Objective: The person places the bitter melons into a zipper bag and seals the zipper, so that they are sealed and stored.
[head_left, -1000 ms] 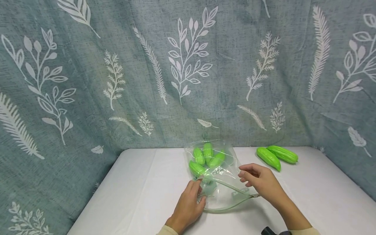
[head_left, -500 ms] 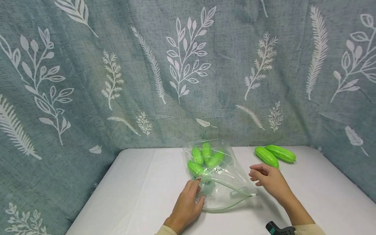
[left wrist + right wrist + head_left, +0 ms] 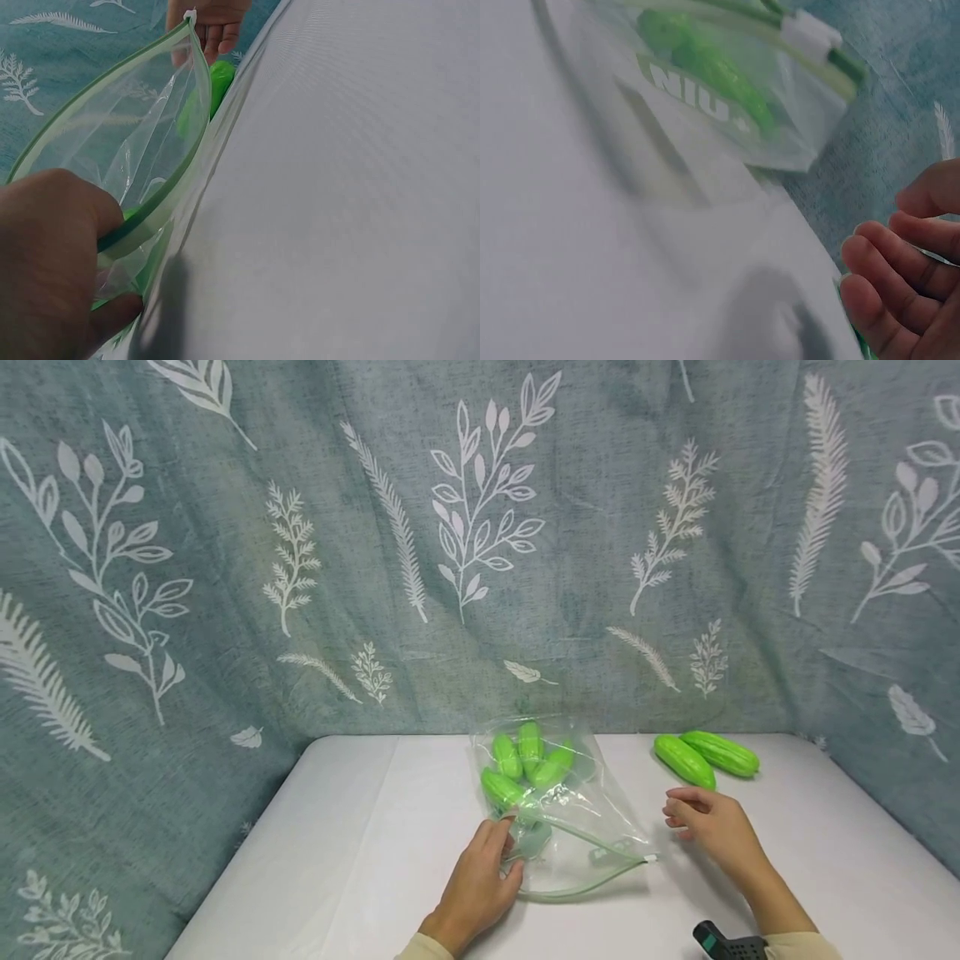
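Observation:
A clear zip bag with a green zip edge lies on the table, its mouth spread open towards me. Several bright green cucumbers are inside, bunched at the far end. My left hand grips the left side of the bag's mouth, fingers over the edge and thumb below. A white slider sits at the mouth's right corner. Just right of that corner, my right hand hovers with loosely bent fingers and holds nothing. Beyond it lie two loose cucumbers, a nearer one and a farther one.
A white cloth covers the table. Behind it hangs a grey-green curtain with white leaf prints, which also runs along the left side. A black device is strapped at the right wrist.
My right hand has moved away from the bag's right corner, to the right towards the loose cucumbers. The left hand keeps its hold on the bag's mouth.

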Tool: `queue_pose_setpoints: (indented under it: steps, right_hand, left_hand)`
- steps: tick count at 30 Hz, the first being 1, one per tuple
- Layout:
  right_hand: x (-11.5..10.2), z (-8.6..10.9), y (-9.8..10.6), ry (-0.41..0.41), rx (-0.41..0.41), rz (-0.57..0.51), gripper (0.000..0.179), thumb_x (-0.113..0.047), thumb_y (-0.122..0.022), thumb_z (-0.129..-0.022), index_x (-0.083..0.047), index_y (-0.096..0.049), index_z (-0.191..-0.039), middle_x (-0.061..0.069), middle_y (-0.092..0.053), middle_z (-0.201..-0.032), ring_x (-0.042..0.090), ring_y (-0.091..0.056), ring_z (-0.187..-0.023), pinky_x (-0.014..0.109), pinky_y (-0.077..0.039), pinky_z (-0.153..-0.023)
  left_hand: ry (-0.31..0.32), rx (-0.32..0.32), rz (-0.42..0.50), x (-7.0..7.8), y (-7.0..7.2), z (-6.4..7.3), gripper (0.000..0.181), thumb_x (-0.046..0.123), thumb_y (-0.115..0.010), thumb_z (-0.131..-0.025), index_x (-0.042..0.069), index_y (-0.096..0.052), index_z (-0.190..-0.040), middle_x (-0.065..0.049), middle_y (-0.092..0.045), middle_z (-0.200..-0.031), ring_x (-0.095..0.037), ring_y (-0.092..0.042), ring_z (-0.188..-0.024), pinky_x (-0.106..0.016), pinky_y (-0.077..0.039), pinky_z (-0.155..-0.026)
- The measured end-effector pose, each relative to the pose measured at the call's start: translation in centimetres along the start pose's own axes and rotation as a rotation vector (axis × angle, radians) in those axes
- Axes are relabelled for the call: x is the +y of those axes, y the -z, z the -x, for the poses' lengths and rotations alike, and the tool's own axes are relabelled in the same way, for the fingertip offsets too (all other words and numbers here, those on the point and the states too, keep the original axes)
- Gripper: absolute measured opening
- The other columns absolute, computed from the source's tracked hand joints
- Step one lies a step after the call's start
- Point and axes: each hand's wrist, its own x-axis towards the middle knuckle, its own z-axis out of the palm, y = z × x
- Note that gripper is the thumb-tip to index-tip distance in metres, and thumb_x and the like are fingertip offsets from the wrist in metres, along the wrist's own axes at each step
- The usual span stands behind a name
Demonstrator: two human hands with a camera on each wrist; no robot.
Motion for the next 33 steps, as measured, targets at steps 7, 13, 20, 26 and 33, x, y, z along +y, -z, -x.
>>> queue_pose_setpoints:
  steps: [7, 13, 20, 26, 33]
  right_hand:
    - [2.0, -1.3, 1.2, -0.032, 0.070, 0.063, 0.051, -0.029, -0.057, -0.103, 0.013, -0.054, -0.131, 0.023, -0.070, -0.109, 0.008, -0.069, -0.082, 0.029, -0.060, -0.067]
    - [3.0, -2.3, 2.0, -0.063, 0.194, 0.164, 0.055, -0.038, -0.054, -0.102, 0.009, -0.057, -0.129, 0.027, -0.066, -0.116, 0.016, -0.069, -0.080, 0.025, -0.056, -0.061]
    - [4.1, -3.5, 3.0, -0.202, 0.300, 0.145, 0.055, -0.037, -0.054, -0.101, 0.005, -0.054, -0.136, 0.028, -0.059, -0.126, 0.012, -0.063, -0.072, 0.023, -0.050, -0.055]
    - [4.8, -4.6, 3.4, -0.232, 0.325, 0.179, 0.057, -0.034, -0.055, -0.100, 0.007, -0.052, -0.138, 0.031, -0.057, -0.130, 0.015, -0.063, -0.076, 0.022, -0.047, -0.056]
    - [5.8, -5.6, 3.4, -0.233, 0.357, 0.171, 0.065, -0.043, -0.055, -0.099, 0.006, -0.050, -0.141, 0.030, -0.056, -0.133, 0.020, -0.064, -0.084, 0.023, -0.047, -0.064]
  left_hand:
    - [0.004, -0.015, 0.034, -0.2, -0.1, -0.1, 0.054, 0.012, -0.073, -0.085, 0.004, -0.053, -0.135, 0.004, -0.054, -0.101, -0.004, -0.055, -0.084, -0.017, -0.052, -0.075]
    - [0.052, -0.014, 0.047, -0.4, -0.1, 0.0, 0.055, 0.012, -0.074, -0.084, 0.006, -0.053, -0.135, 0.005, -0.054, -0.102, -0.003, -0.056, -0.086, -0.018, -0.053, -0.078]
    - [0.054, 0.001, 0.061, -0.5, 0.2, -0.1, 0.058, 0.009, -0.075, -0.083, 0.005, -0.053, -0.136, 0.004, -0.055, -0.102, -0.005, -0.059, -0.089, -0.018, -0.053, -0.081]
    - [0.051, -0.002, 0.059, -0.3, 0.3, -0.2, 0.059, 0.008, -0.075, -0.083, 0.005, -0.052, -0.138, 0.004, -0.056, -0.102, -0.006, -0.059, -0.091, -0.019, -0.053, -0.083]
    - [0.057, -0.006, 0.066, -0.4, 0.1, -0.1, 0.056, 0.010, -0.076, -0.082, 0.004, -0.055, -0.134, 0.005, -0.057, -0.101, -0.006, -0.060, -0.092, -0.019, -0.053, -0.083]
